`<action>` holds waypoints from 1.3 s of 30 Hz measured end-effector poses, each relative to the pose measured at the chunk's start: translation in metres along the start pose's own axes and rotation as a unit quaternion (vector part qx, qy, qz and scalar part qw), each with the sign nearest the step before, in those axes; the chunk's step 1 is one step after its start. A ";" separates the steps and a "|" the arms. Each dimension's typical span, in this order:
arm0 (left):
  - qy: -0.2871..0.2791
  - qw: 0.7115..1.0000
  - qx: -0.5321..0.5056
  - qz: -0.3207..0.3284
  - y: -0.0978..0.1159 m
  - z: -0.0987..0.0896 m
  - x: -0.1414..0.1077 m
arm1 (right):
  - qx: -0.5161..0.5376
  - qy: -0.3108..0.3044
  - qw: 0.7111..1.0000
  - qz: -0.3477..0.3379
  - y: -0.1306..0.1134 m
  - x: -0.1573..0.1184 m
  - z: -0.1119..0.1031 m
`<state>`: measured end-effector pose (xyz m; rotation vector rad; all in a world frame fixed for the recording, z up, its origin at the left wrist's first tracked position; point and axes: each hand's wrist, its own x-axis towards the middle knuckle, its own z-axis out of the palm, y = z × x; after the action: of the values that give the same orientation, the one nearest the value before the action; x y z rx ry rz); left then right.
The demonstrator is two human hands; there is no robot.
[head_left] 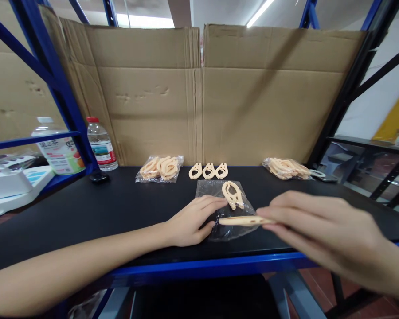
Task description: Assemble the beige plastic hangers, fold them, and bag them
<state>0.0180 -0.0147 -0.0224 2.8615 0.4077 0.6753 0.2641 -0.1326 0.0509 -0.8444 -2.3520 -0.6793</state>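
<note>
A clear plastic bag (pixel 226 235) lies on the black table near its front edge, with one folded cream plastic hanger (pixel 233 195) in or on its upper part. My left hand (pixel 194 221) rests at the bag's left side, fingers closed around its edge. To the right, my right hand (pixel 326 230) pinches the end of another cream hanger (pixel 241 220), seen edge-on over the bag. Behind the bag, three cream hangers (pixel 209 171) lie in a row.
Filled bags of cream hangers lie at the back left (pixel 161 169) and back right (pixel 286 169). A red-capped bottle (pixel 102 148) and a small black object (pixel 99 177) are at the left. Cardboard (pixel 153 97) walls the back; a blue rail (pixel 199 265) edges the front.
</note>
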 end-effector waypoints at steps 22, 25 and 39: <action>0.013 1.000 0.007 0.013 0.000 0.002 0.000 | -0.037 -0.252 0.967 -0.011 -0.020 0.025 0.117; 0.011 1.000 0.007 0.012 0.001 0.002 0.000 | 0.088 -0.247 0.964 0.031 -0.011 0.036 0.081; -0.025 1.000 0.013 -0.009 0.001 -0.001 -0.001 | -0.017 -0.314 0.948 0.037 0.185 0.070 0.213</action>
<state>0.0173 -0.0160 -0.0220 2.8894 0.4360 0.5972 0.2778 0.1512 -0.0087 -1.3092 -2.8457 -0.4609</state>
